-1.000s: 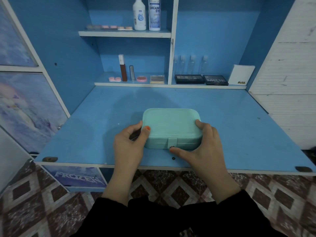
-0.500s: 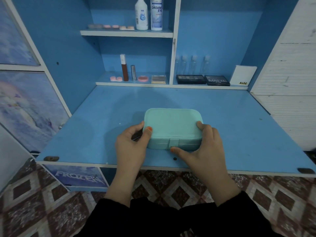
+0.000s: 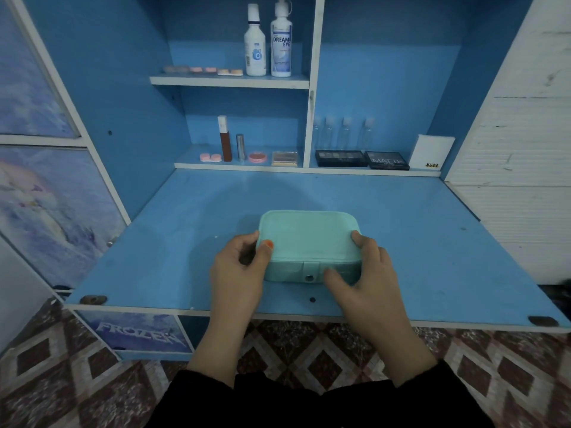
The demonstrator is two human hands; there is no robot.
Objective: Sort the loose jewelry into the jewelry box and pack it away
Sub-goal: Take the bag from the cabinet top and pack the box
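Note:
A mint-green jewelry box (image 3: 309,239) lies closed on the blue fold-down desk (image 3: 417,242), its front tab with a metal snap facing me. My left hand (image 3: 239,273) grips the box's left end, thumb on the lid. My right hand (image 3: 364,279) grips the right end, with the thumb on the front wall beside the snap. No loose jewelry shows on the desk.
Behind the desk, a low shelf holds a lipstick tube (image 3: 225,139), small pink cases, dark eyeshadow palettes (image 3: 340,158) and a white card (image 3: 431,151). Two white bottles (image 3: 268,41) stand on the upper shelf. The desk's front edge lies just below my wrists.
Both hands stay on the box. My right thumb has slid a little to the right, uncovering the snap.

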